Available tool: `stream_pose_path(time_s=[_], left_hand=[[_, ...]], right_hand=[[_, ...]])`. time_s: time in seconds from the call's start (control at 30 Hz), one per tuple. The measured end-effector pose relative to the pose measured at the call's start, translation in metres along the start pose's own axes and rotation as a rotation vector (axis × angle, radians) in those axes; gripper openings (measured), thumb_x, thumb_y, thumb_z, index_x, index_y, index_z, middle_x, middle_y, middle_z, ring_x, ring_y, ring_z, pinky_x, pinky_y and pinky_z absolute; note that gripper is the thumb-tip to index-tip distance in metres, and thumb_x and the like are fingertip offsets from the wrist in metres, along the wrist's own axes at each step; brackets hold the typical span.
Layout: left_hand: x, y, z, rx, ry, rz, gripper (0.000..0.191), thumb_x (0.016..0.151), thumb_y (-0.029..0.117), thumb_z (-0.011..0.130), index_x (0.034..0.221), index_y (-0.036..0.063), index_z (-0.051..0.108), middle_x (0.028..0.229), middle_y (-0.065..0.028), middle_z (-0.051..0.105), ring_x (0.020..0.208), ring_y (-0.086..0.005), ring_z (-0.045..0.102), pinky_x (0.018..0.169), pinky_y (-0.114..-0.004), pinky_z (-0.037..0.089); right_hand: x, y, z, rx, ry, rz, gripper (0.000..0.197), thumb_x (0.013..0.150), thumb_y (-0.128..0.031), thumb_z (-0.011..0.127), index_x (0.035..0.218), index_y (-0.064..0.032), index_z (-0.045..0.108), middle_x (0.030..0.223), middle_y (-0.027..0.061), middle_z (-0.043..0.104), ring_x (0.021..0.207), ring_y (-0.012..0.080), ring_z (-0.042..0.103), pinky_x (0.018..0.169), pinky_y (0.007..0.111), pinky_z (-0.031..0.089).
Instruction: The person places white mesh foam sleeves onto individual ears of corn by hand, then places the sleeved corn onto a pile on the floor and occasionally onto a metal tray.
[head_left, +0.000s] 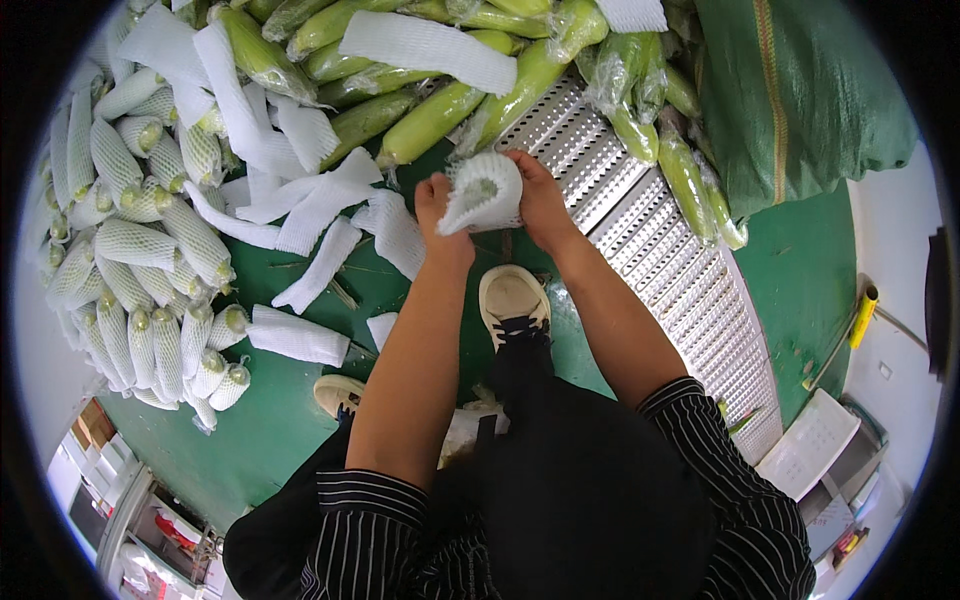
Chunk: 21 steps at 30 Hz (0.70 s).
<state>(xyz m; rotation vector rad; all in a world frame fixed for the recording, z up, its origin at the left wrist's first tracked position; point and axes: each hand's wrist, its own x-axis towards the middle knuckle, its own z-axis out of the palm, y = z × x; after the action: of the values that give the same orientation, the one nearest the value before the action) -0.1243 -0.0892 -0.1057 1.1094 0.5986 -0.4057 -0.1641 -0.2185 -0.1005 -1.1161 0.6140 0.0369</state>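
Note:
Between my hands a white foam net sleeve (486, 193) is spread, its mouth facing up towards me. My left hand (441, 217) grips its left edge, and my right hand (541, 201) grips the right edge. Inside the mouth something pale greenish shows faintly; I cannot tell what it is. Just beyond the hands lie long green vegetables in clear film (435, 120), piled loosely. A flat foam net sleeve (429, 49) rests across them. More loose sleeves (330, 206) are scattered to the left of my left hand.
At the left, vegetables in foam nets (139, 277) are stacked high. Perforated metal panels (645, 247) run along the right over a green floor (806, 300). A green woven sack (817, 97) stands at upper right. A yellow-handled tool (864, 316) and a white crate (810, 442) are farther right.

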Motion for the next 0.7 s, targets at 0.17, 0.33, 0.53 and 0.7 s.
stream_pose_path(time_s=[0.17,0.33,0.53,0.7], left_hand=[[-0.018,-0.002,0.01,-0.235,0.069,-0.143,0.021,0.092,0.019,0.066,0.098,0.0029,0.055,0.082,-0.0066,0.06,0.07,-0.0148,0.059,0.062,-0.03,0.048],[0.001,-0.026,-0.056,0.294,0.039,0.037,0.028,0.085,0.018,0.072,0.103,0.0012,0.058,0.086,-0.0074,0.062,0.072,-0.0151,0.059,0.063,-0.028,0.048],[-0.048,-0.002,-0.014,0.806,-0.149,0.874,0.059,0.096,0.041,0.054,0.139,0.0029,0.043,0.138,-0.0154,0.05,0.126,-0.0348,0.048,0.116,-0.048,0.02],[-0.093,0.117,-0.03,0.866,-0.736,0.76,0.094,0.07,0.035,0.083,0.146,0.0058,0.036,0.139,-0.02,0.047,0.128,-0.0376,0.046,0.11,-0.043,0.034]], right_hand=[[-0.017,0.005,-0.021,-0.152,-0.033,0.011,0.023,0.101,-0.025,0.054,0.108,-0.0059,0.065,0.095,0.0009,0.064,0.087,0.0092,0.056,0.079,0.025,0.047],[-0.006,0.039,0.006,-0.413,-0.037,-0.105,0.025,0.097,-0.023,0.057,0.11,-0.0023,0.063,0.105,0.0144,0.065,0.091,0.0221,0.062,0.081,0.033,0.049],[-0.047,0.05,0.008,0.718,-0.186,0.376,0.033,0.102,-0.028,0.045,0.127,-0.0085,0.052,0.118,0.0061,0.058,0.108,0.0201,0.055,0.095,0.035,0.047],[-0.079,0.005,0.045,0.579,-0.1,0.253,0.044,0.103,-0.035,0.042,0.138,-0.0089,0.046,0.133,0.0073,0.054,0.13,0.0241,0.046,0.109,0.041,0.04]])
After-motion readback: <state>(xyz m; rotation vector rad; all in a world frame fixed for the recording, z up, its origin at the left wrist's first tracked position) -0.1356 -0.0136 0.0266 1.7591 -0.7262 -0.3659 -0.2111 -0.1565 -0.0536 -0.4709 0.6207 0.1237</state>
